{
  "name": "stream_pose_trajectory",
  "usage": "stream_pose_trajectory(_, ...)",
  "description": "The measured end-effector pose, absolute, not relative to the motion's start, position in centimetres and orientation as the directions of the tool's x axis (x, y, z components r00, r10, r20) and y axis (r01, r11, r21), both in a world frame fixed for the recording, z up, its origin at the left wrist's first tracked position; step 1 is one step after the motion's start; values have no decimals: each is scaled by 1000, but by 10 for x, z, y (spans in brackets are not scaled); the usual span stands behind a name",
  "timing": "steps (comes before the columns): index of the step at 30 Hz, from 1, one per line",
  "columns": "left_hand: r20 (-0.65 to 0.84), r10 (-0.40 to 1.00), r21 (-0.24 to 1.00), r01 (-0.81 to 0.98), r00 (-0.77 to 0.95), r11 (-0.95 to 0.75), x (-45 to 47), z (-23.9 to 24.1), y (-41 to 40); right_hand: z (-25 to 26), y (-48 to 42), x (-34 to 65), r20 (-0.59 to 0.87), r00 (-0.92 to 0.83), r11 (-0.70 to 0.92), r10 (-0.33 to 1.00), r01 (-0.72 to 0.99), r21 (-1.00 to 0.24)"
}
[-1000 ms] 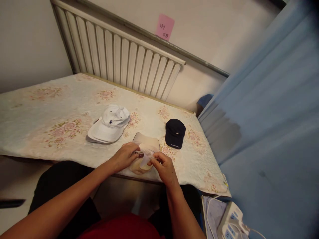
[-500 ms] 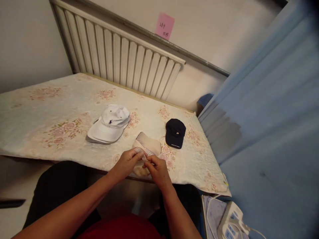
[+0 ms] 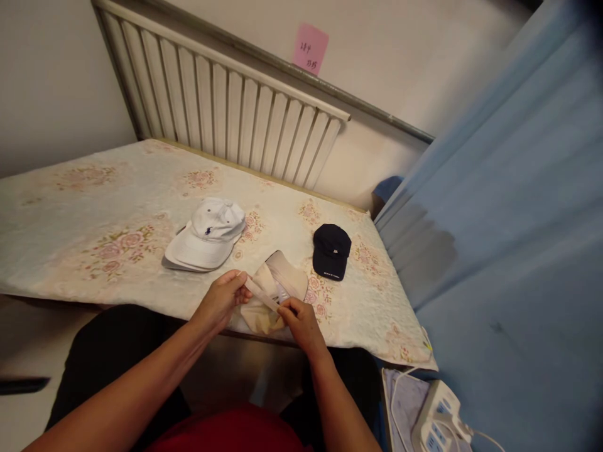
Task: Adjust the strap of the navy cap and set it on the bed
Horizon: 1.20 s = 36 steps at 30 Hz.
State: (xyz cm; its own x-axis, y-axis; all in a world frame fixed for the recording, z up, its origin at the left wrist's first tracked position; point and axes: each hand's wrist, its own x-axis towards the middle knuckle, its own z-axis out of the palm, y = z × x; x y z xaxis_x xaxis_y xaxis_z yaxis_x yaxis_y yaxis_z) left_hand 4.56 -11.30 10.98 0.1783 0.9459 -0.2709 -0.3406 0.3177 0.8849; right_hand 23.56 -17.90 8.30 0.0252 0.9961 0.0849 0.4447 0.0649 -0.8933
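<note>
A narrow pale strip is stretched between my two hands. My left hand pinches its upper left end, and my right hand pinches the lower right end. Just below and behind it, a beige cap lies at the near edge of the bed, its brim pointing away and its crown towards me. Whether the strip is joined to that cap I cannot tell. A white cap with a small dark emblem rests to the left. On the right lies a dark navy cap, brim towards me.
The caps lie on a floral quilted cover. Behind it stands a white radiator along the wall, with a pink note above. A blue curtain hangs on the right. A white power strip with cables sits at lower right.
My hands have moved apart, the left going left and up a little, so the pale strip now shows straight between them. The beige cap's crown is more visible.
</note>
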Motion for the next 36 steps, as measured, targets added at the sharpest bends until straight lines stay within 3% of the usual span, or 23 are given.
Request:
stream_pose_trajectory(6, -271, 921, 814, -443, 280, 374, 56, 103, -124, 84, -175, 230, 99, 46, 70, 994, 425, -903)
stream_pose_trajectory(10, -278, 885, 847, -339, 374, 410, 76, 94, -137, 89, -171, 222, 118, 41, 91, 992, 409, -908)
stream_pose_trajectory(17, -264, 926, 936, -159, 271, 313, 80, 85, -135, 90, -172, 221, 95, 14, 78, 995, 452, -889)
stream_pose_trajectory(28, -237, 958, 920, -281, 160, 274, 50, 91, -111, 79, -178, 227, 1, 14, -5, 1000, 373, -928)
stream_pose_trajectory(36, -269, 947, 859, -401, 177, 319, 49, 94, -117, 77, -177, 225, -5, 36, -18, 999, 354, -935)
